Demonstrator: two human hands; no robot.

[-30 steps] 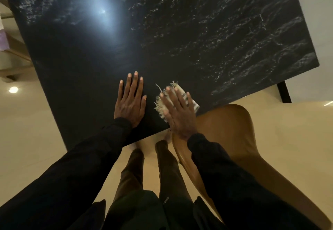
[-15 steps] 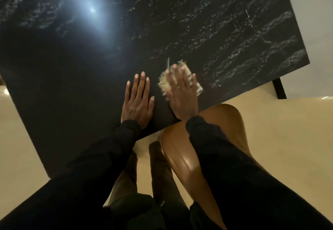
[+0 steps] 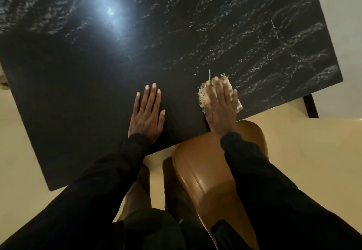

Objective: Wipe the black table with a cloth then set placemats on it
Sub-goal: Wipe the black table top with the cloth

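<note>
The black marble-patterned table fills the upper part of the view. A small pale cloth with frayed edges lies near the table's near edge, right of centre. My right hand presses flat on the cloth with straight fingers, covering most of it. To the left of it, my left hand rests flat on the bare tabletop, fingers straight. No placemats are in view.
A brown chair stands under the table's near edge, below my right arm. One black table leg shows at the right corner. Beige floor surrounds the table. A ceiling light reflects off the tabletop at upper left.
My right hand has slid the cloth to the right along the near edge, away from my left hand. The left hand stays flat on the table.
</note>
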